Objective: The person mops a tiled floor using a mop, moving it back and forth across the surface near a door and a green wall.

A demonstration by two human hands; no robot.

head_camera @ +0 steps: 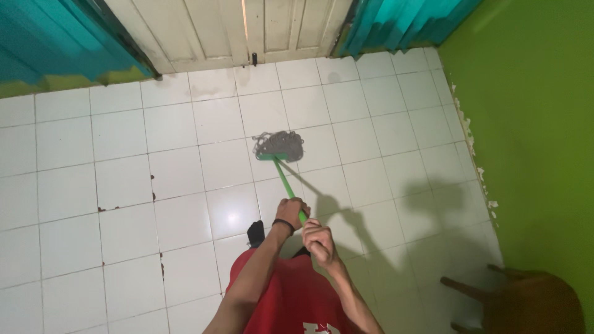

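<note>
Hands were both wrapped around the green handle [286, 180] of a mop, fingers curled fully closed on it. The left hand [292, 211] gripped the handle lower down, nearer the mop head, and wore a dark band at the wrist; the right hand [317, 240] gripped just behind it, farther from the mop head and closer to the red shirt [291, 297], the two hands almost touching. The mop head [279, 145], a bundle of grey strands, lay flat on the white tiled floor [124, 185], and the handle slanted up from it toward the person. Beyond the mop head, well apart from it, stood a pale panelled door [247, 28], with teal curtains [55, 37] hanging on either side of the door. To the right of the mop head, a bright green wall [532, 124] met the floor, its lower edge chipped. A brown wooden stool [532, 303] stood near that wall, well apart from the mop head and level with the person. One dark-socked foot [255, 233] showed on the tiles just below the left hand. No containers were visible anywhere around the mop.
</note>
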